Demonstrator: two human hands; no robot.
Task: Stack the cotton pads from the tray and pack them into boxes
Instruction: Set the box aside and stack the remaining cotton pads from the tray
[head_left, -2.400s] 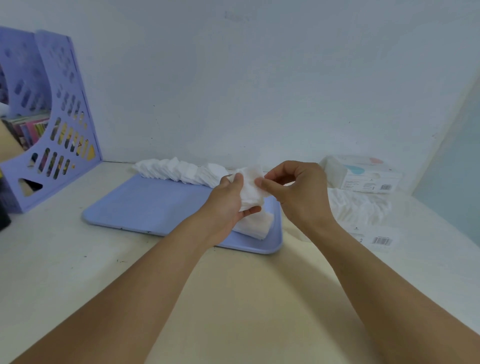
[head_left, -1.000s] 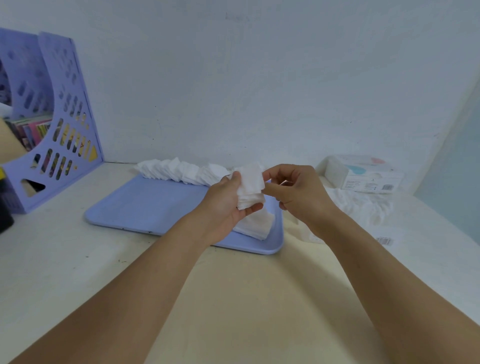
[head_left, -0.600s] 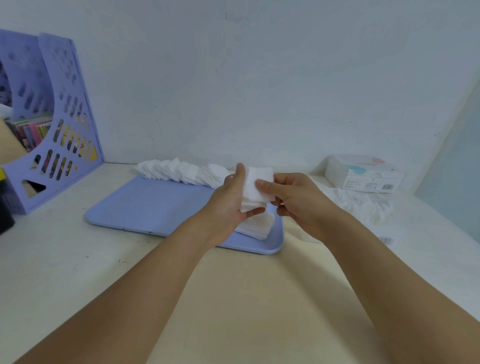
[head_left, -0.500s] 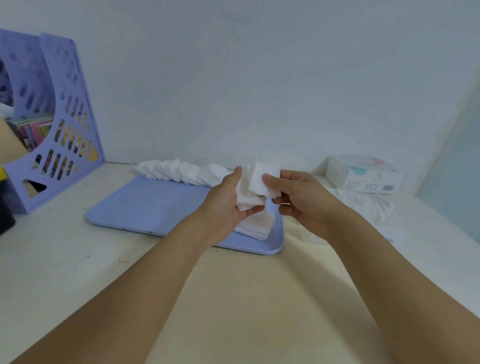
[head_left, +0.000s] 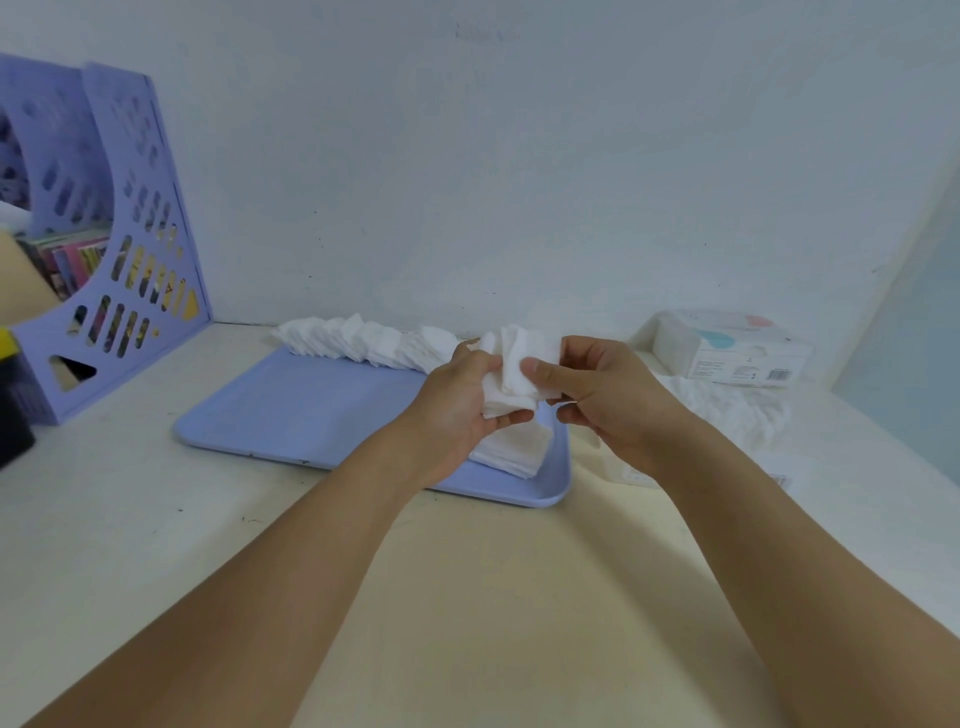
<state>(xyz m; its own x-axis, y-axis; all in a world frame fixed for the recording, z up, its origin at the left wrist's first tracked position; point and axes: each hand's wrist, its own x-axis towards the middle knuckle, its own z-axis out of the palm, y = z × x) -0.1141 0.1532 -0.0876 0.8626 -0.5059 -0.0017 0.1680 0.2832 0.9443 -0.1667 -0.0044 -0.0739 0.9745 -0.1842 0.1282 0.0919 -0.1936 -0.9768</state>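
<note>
White box (head_left: 730, 353) with small print and barcode, too blurred to read, no legible text elsewhere

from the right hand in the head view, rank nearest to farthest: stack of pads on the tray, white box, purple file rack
From the right hand:
1. Stack of pads on the tray, just below and left.
2. White box, right, by the wall.
3. Purple file rack, far left.

A: Pretty soft, even light, bit dim and bluish. Only faint shadows under the arms (head_left: 291, 587).
B: Yeah, wide-angle bends the edges, and it's kinda soft overall, no glare.
</note>
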